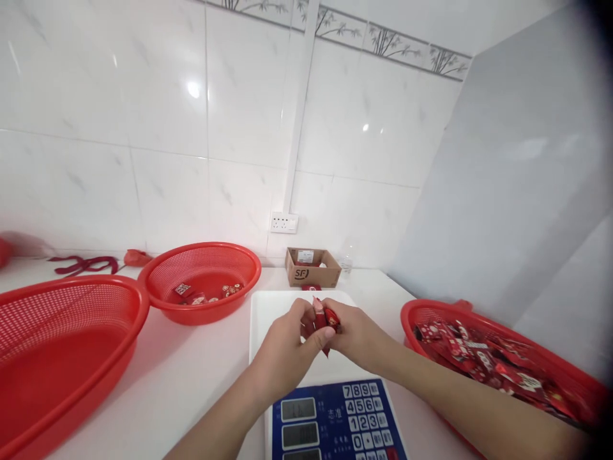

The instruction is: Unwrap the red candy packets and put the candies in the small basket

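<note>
Both hands meet above the white weighing pan of a digital scale (299, 370). My left hand (287, 348) is closed, its thumb and fingers pinching a small red packet (320, 314) with a pale pink end. Beside it, my right hand (357, 329) is closed on a second red packet (331, 317) with gold and dark print. The two packets touch, and the fingers cover parts of them. Below the hands lies the scale's blue keypad panel (335, 415) with grey displays. Another red packet (311, 288) shows at the pan's far edge.
A red basket (409, 313) heaped with red packets stands at right. Left are a large red basket (136, 319) and a smaller one (201, 314) holding a few packets. Behind the scale sit a cardboard box (316, 276) and a clear bottle (347, 260) near the wall.
</note>
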Demonstrator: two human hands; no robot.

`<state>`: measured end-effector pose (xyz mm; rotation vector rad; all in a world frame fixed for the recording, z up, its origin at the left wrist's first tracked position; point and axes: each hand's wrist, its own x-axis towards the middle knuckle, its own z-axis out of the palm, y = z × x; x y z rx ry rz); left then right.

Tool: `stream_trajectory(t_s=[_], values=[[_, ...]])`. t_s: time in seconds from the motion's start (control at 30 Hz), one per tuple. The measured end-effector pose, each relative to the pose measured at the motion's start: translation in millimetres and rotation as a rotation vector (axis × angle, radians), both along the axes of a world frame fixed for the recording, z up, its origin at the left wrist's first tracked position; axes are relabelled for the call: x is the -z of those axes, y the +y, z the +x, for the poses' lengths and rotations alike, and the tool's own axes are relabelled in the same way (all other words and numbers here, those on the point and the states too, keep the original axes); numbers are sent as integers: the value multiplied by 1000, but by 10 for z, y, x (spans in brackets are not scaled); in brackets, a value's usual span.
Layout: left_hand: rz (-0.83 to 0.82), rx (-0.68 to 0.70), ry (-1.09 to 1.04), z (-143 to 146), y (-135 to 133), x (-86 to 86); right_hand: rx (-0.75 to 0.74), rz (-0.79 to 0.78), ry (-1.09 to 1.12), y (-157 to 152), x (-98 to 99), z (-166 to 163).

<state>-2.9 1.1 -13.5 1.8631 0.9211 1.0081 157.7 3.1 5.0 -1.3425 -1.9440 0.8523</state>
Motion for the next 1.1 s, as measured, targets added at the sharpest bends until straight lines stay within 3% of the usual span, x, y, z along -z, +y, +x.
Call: stream_trajectory(t_s=[0.3,0.57,0.8,0.97,1.1], values=[[5,-97,-53,-74,228,82,-65,-135,37,73,37,12],[78,-125,74,-178,348,104,-9,-291,-17,243,127,253],[223,-64,269,-138,323,157,141,-222,-91,348,214,440],[255,103,461,-131,311,209,124,-170,-153,370,258,467],[280,145,540,-141,288,187,133,-51,-254,379,360,505]])
